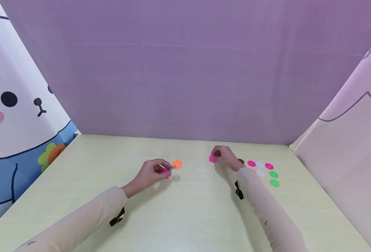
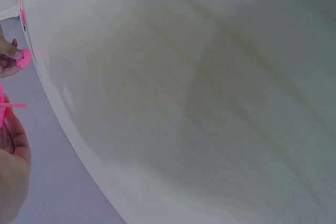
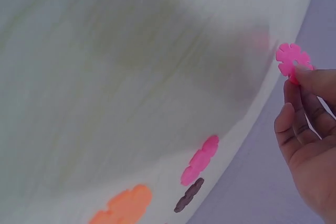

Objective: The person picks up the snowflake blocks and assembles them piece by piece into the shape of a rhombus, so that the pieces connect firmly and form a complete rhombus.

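My left hand [image 1: 147, 173] holds a small joined group of flower-shaped plastic discs above the table. An orange disc [image 1: 177, 164] sticks out beyond the fingertips, with a bit of green and a pink disc [image 1: 165, 170] nearer the fingers. In the left wrist view only a pink edge of the group shows beside the left hand [image 2: 13, 177]. To the right, my right hand [image 1: 226, 157] pinches a single pink flower disc [image 3: 289, 61] between thumb and finger. A gap separates the two hands.
On the pale wooden table [image 1: 185, 217], right of my right forearm, lie several loose discs: pink [image 1: 269, 166], white [image 1: 260, 173], green [image 1: 274, 183] and dark brown [image 1: 241, 161]. The sleeve partly covers an orange one. A purple panel [image 1: 185, 77] rises behind the table.
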{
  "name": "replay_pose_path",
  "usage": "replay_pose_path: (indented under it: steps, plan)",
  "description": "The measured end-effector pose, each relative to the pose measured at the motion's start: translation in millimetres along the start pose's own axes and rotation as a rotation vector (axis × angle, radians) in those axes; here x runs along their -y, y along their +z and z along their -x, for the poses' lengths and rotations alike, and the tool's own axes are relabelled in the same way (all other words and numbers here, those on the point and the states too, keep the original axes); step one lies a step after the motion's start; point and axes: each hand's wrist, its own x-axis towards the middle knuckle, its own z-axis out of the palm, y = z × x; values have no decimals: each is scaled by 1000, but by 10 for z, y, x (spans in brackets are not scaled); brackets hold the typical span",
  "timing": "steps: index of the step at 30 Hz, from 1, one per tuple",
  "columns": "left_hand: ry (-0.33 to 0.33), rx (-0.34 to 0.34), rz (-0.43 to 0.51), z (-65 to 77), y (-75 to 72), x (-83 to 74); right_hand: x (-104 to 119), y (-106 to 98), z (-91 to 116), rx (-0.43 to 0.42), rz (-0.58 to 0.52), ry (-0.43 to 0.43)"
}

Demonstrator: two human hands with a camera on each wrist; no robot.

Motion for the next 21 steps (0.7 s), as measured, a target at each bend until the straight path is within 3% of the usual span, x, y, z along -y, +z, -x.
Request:
replay_pose_path:
  steps: [11,18,21]
  plan:
    - [-17,-4,-13,-14,5,6,140,-65,87,-69,-83,-135]
    - [-30,-25,-13,-84,35,278,243,-81,190,-111,-154,-152]
    - [-22,-39,-18,-97,40,319,264,-66,231,-114,-176,-150]
